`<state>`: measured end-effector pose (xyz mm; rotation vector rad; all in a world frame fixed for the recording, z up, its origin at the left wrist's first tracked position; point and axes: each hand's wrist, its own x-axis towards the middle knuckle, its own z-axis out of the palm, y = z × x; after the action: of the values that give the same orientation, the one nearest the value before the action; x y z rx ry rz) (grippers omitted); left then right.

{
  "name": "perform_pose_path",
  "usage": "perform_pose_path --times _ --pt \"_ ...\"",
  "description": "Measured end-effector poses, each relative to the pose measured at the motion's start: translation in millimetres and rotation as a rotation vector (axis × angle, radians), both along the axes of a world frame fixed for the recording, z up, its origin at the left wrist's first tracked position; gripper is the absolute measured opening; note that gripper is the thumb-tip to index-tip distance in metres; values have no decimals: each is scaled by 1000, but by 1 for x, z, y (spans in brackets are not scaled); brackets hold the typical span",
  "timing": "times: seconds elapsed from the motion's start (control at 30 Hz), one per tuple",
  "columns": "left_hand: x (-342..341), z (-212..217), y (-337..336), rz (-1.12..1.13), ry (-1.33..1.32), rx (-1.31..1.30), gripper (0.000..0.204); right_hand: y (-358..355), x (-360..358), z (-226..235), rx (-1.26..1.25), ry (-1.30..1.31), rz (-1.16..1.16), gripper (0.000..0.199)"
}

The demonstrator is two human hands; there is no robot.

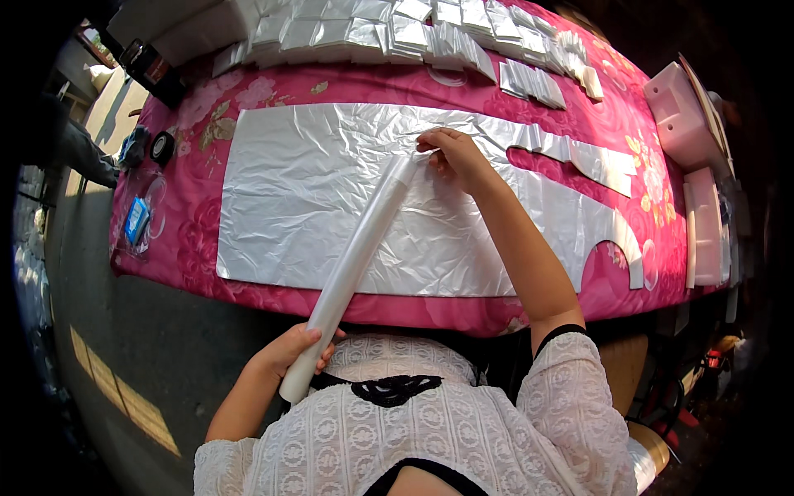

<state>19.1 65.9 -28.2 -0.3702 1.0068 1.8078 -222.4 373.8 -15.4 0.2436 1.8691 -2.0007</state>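
A long, whitish roll of plastic film [361, 240] slants from my lap up over the table. My left hand [295, 350] is wrapped round its lower end, close to my body. At the far end, the fingers of my right hand [451, 157] pinch together against the film; the exact grip is partly hidden. Beneath the roll lies a large, crinkled sheet of thin white plastic [285, 186], spread flat. Its right side has curved cut-outs and narrow strips reaching toward the table's right end.
Folded white packets [356, 37] stand in rows along the far side of the pink flowered tablecloth [194, 223]. A dark jar [153, 73], a black tape roll [162, 147] and a blue packet [136, 220] sit at left. White foam boxes [682, 112] stand at right.
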Motion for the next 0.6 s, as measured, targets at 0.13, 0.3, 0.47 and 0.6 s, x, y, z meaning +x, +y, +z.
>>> perform_pose_path --times 0.13,0.3,0.47,0.6 --pt "1 -1 -1 -9 7 -36 68 -6 9 2 100 48 300 25" --pt "2 -5 -4 29 -66 75 71 -8 4 -5 84 140 539 19" --pt "9 -3 -18 -27 -13 114 74 7 -8 2 244 172 367 17" --pt "38 -9 -64 -145 -110 70 60 70 -38 4 413 194 135 15"
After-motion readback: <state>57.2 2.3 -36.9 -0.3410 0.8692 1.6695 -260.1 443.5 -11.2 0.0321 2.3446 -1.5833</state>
